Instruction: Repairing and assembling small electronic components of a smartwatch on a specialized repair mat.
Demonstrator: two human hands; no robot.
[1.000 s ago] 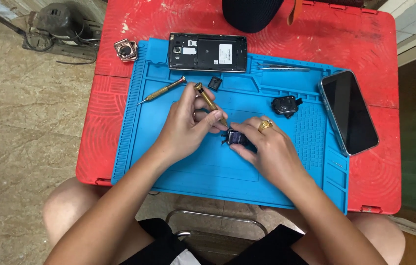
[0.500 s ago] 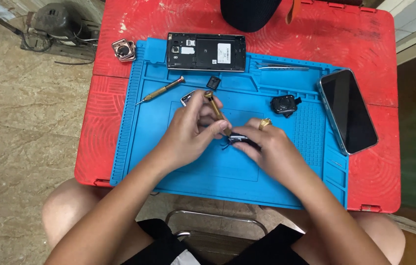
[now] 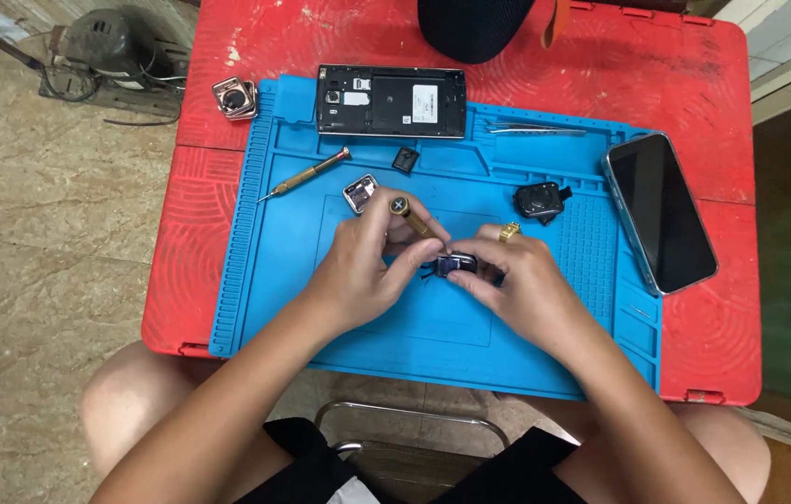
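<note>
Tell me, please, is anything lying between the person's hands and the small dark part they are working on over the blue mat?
Nothing visible does. The right hand pinches the small dark part directly, and the left hand holds the brass screwdriver angled down towards it. The other loose parts lie apart on the blue mat.

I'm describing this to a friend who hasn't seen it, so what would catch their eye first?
The bright blue silicone work mat on the red plastic table stands out first. At its middle, the left hand holds a brass-handled screwdriver and the right hand steadies a small dark watch-like device. An opened black phone body lies at the mat's top edge.
</note>
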